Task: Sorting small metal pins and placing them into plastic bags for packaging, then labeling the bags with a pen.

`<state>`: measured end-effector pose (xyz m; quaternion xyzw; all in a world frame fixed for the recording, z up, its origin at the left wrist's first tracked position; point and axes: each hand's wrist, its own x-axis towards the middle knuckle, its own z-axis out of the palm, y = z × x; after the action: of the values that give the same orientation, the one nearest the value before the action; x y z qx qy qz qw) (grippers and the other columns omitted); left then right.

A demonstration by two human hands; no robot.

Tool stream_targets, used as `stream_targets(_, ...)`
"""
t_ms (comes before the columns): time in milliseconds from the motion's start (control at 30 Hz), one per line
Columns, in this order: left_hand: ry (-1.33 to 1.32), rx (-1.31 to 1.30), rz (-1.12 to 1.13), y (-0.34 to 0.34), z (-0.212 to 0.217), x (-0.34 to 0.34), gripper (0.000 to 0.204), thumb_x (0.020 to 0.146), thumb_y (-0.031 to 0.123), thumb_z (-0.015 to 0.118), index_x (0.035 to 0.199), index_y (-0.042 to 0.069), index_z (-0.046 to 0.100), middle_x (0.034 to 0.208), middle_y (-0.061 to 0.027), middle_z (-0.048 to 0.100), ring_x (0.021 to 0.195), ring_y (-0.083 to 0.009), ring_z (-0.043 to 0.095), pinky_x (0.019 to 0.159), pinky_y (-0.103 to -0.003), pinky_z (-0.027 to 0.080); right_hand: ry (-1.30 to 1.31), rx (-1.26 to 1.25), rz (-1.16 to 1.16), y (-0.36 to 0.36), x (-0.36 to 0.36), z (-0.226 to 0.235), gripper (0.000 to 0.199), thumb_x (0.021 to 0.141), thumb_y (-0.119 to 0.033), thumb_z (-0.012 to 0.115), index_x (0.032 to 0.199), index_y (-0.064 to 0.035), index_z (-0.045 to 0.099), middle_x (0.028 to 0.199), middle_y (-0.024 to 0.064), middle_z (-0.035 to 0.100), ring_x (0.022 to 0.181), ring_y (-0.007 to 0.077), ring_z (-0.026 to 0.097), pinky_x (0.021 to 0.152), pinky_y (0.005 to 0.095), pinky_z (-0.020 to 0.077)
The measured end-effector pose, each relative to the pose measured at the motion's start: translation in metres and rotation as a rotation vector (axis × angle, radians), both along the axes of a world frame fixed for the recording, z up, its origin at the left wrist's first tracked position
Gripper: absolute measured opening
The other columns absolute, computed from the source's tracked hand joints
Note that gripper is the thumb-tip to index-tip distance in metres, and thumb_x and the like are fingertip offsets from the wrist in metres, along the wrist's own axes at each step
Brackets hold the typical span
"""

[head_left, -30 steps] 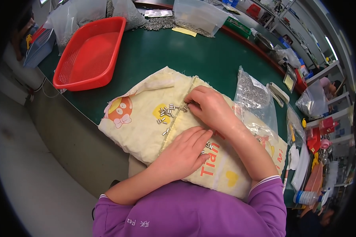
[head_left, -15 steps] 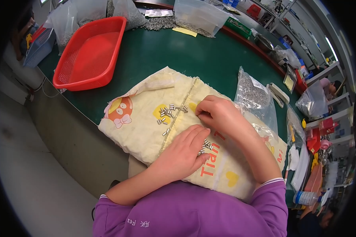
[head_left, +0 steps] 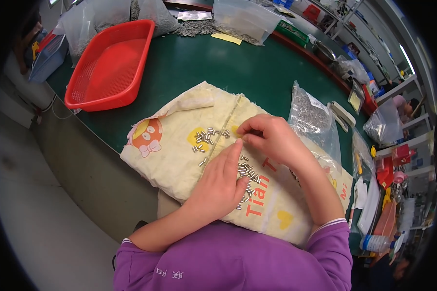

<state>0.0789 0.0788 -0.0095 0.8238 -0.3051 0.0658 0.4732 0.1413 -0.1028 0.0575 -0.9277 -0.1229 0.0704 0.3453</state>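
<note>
A green table (head_left: 189,63) carries a cream cloth (head_left: 179,145) at its near edge. A red basket (head_left: 111,63) stands beyond the cloth to the left, and a clear bag (head_left: 315,116) lies just right of it. The left hand (head_left: 218,186) lies flat on the cloth, fingers spread, over small metal pins (head_left: 247,172). The right hand (head_left: 272,138) pinches its fingertips together above the cloth; I cannot tell if it holds a pin.

Red mesh basket (head_left: 110,65), clear parts bag (head_left: 314,116), green table (head_left: 218,63)
</note>
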Motion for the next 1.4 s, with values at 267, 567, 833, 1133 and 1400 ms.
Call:
stream_targets(267,-0.043,0.090,-0.067,-0.001,0.004,0.000,0.070,0.089,0.014,0.064,0.147,-0.003,0.030,0.135,-0.0258,0.046,0.123,-0.0405,0.048,0.107,-0.046,0.036,-0.271,-0.047,0.277,0.008,0.025,-0.025,0.015,0.080,-0.004,0.066,0.095,-0.0028,0.069,0.088,0.0130,0.064,0.084,0.0312,0.064,0.073,0.0385,0.0525)
stream_targets(567,-0.034,0.096,-0.078,0.000,0.005,0.001,0.066,0.090,0.014,0.063,0.146,-0.003,0.032,0.135,-0.0245,0.047,0.126,-0.0394,0.046,0.108,-0.046,0.036,-0.310,-0.199,0.313,0.005,0.023,-0.020,0.011,0.080,-0.005,0.068,0.091,-0.0044,0.067,0.092,0.0106,0.064,0.088,0.0312,0.064,0.075,0.0392,0.0522)
stream_targets(833,-0.020,0.123,-0.079,-0.001,0.003,0.001,0.064,0.090,0.015,0.063,0.144,-0.004,0.035,0.137,-0.0247,0.046,0.130,-0.0397,0.044,0.109,-0.046,0.034,-0.331,-0.114,0.358,0.002,0.021,-0.021,0.013,0.080,-0.004,0.068,0.093,-0.0042,0.067,0.095,0.0110,0.063,0.087,0.0311,0.063,0.075,0.0385,0.0517)
stream_targets(1133,-0.020,0.164,-0.066,-0.001,0.003,0.001,0.063,0.089,0.013,0.063,0.143,-0.004,0.035,0.137,-0.0245,0.047,0.131,-0.0395,0.044,0.110,-0.046,0.034,-0.315,-0.146,0.396,0.003,0.021,-0.026,0.011,0.079,-0.007,0.066,0.088,-0.0026,0.064,0.094,0.0133,0.061,0.089,0.0332,0.062,0.075,0.0393,0.0509)
stream_targets(1400,0.014,0.112,-0.091,-0.003,0.007,0.002,0.066,0.089,0.003,0.056,0.147,-0.005,0.026,0.133,-0.0230,0.051,0.125,-0.0383,0.049,0.108,-0.045,0.036,-0.214,-0.249,0.254,-0.013,0.010,-0.018,0.007,0.083,-0.009,0.065,0.089,-0.0034,0.065,0.091,0.0135,0.061,0.086,0.0338,0.063,0.073,0.0420,0.0508)
